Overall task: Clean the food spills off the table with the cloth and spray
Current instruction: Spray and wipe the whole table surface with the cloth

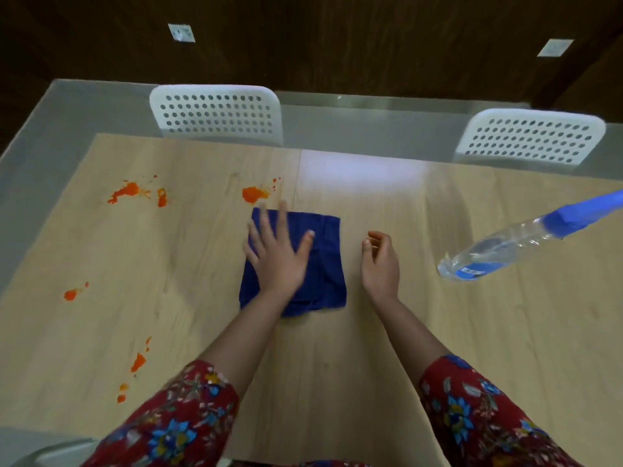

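My L hand point(276, 254) lies flat on the blue cloth point(325, 264), fingers straight and spread, pressing it to the table point(371, 365) w/o gripping. R hand point(379, 261) sits just right of the cloth, fingers loosely curled, holding nothing.

The cloth is folded into a rough square, mid-table. It looks soft, light and floppy, so it'll bunch if I shove from one corner. Better to keep the palm over the middle w/ fingers spread, or pinch the near edge to lift it.

Spray bottle point(505, 247) is well right of the cloth. It's clear plastic w/ a blue top and looks light, maybe a bit slick and squashy, so I'd take it round the neck under the blue part. It leans in this wide view; can't tell if it's truly upright.

Orange spills: one point(254, 194) just beyond the cloth's far-left corner, nearly at my fingertips. Another point(128, 192) is far left of the cloth. Smaller ones point(71, 294) and point(138, 362) are left of it and nearer me. Nothing looks wiped yet, so I'd say it's early in the job.
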